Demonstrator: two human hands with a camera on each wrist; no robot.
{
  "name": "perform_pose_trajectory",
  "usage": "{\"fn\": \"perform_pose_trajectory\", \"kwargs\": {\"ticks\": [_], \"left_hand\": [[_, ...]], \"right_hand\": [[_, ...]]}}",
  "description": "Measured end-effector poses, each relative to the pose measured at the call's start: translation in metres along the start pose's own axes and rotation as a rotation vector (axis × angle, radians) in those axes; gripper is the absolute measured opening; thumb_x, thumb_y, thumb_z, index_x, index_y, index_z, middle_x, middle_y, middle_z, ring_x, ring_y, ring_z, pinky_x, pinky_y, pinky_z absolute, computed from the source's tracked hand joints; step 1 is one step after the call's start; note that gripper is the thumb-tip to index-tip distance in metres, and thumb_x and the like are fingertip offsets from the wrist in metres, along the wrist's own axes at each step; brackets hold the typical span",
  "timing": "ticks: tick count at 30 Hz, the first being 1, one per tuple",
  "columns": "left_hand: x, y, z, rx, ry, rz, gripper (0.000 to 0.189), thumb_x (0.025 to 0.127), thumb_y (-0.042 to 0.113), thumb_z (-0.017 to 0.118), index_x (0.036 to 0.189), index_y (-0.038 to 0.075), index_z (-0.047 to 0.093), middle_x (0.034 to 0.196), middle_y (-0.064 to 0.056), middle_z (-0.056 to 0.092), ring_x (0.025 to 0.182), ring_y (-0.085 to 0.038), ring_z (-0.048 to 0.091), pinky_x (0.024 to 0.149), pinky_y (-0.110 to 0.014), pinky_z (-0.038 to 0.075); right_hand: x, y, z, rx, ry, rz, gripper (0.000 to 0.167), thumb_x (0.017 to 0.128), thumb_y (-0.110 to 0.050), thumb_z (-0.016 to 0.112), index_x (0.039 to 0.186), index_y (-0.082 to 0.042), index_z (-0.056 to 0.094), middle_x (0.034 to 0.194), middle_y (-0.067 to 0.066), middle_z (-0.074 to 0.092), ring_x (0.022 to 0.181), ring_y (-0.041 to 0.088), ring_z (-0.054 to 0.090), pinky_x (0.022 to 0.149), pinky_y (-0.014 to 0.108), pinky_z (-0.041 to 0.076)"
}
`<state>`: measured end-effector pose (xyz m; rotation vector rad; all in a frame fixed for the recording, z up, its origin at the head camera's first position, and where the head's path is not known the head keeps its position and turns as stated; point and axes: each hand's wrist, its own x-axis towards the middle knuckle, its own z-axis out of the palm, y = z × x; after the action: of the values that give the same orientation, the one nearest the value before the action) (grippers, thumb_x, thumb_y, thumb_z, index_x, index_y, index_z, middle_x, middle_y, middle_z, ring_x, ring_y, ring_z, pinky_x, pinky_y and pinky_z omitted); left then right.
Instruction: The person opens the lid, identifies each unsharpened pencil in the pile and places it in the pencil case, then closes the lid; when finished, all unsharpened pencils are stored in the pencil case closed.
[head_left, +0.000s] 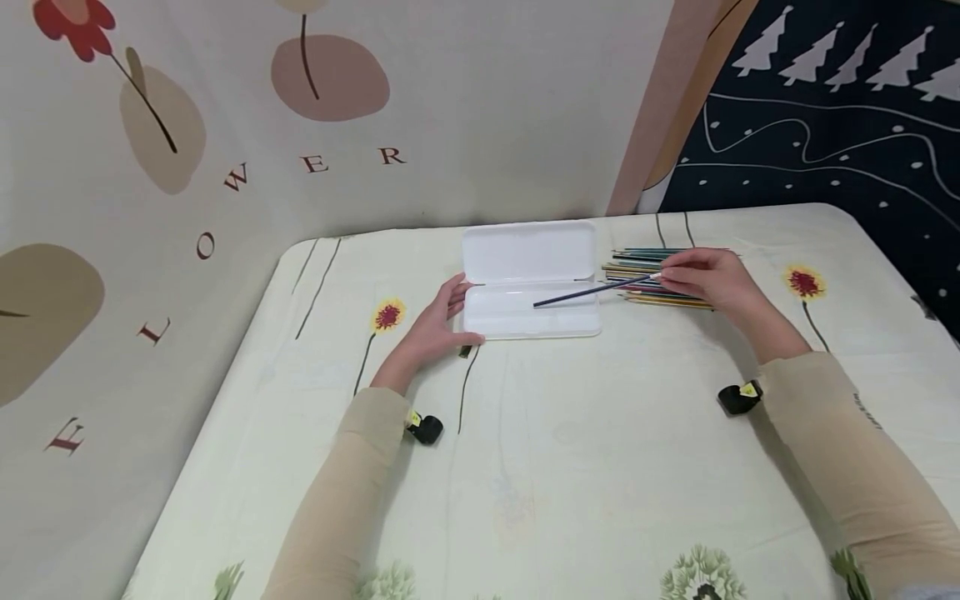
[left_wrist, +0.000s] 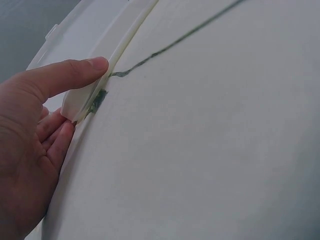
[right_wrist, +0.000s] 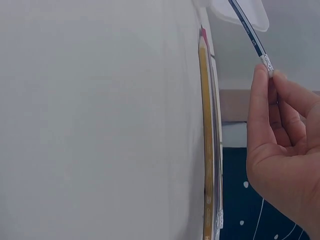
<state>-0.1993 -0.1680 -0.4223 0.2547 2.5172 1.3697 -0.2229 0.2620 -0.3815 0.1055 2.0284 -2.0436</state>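
Pencil (head_left: pixel 581 294) pinched in right hand (head_left: pixel 707 280) slants over the white case (head_left: pixel 525 325) that left hand (head_left: pixel 433 330) grips.

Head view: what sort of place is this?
Likely a tabletop corner at home: a flower-print cloth, a pale backdrop lettered FLOWER, and pencils beside an open white case.

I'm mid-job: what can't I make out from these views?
- Count in the pencil pile: head view; pencils overlap, and the right grip covers part.
- Point of the held pencil: right wrist view, cut off by the top edge; head view, too small.
- Its full lettering: right wrist view; too small.
- Underside of the white case: head view; hidden by the case itself.
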Motion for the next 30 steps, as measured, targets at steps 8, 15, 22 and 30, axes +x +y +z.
{"fn": "perform_pose_trajectory", "kwargs": {"ticks": [8,15,22,30], "left_hand": [[0.000,0.000,0.000,-0.004,0.003,0.001,0.111,0.078,0.017,0.086,0.160,0.020,0.012,0.162,-0.004,0.032,0.149,-0.021,0.035,0.126,-0.035,0.030],[0.001,0.000,0.001,-0.020,0.001,0.015,0.111,0.077,0.015,0.087,0.160,0.019,0.013,0.161,-0.005,0.033,0.149,-0.022,0.036,0.126,-0.035,0.030],[0.002,0.000,0.001,-0.021,-0.002,0.013,0.111,0.077,0.016,0.087,0.160,0.019,0.013,0.161,-0.005,0.033,0.149,-0.022,0.036,0.126,-0.035,0.030],[0.000,-0.001,0.001,-0.009,0.000,0.012,0.110,0.078,0.018,0.086,0.160,0.020,0.013,0.162,-0.004,0.032,0.149,-0.021,0.036,0.126,-0.035,0.030]], "right_hand": [[0.002,0.000,0.014,0.048,-0.037,-0.034,0.021,0.091,0.001,0.067,0.089,-0.017,0.078,0.092,-0.005,0.069,0.082,0.006,0.074,0.078,0.020,0.062],[0.006,0.001,0.026,0.009,-0.053,-0.034,0.023,0.090,0.003,0.068,0.088,-0.019,0.077,0.090,-0.005,0.071,0.080,0.006,0.074,0.077,0.020,0.062],[0.010,0.002,0.036,-0.021,-0.062,-0.013,0.026,0.091,0.003,0.067,0.087,-0.021,0.077,0.090,-0.007,0.072,0.081,0.005,0.074,0.077,0.019,0.062],[0.012,0.001,0.048,-0.100,-0.098,-0.011,0.019,0.090,0.002,0.068,0.104,-0.008,0.077,0.097,-0.008,0.073,0.084,0.003,0.073,0.079,0.020,0.062]]}}
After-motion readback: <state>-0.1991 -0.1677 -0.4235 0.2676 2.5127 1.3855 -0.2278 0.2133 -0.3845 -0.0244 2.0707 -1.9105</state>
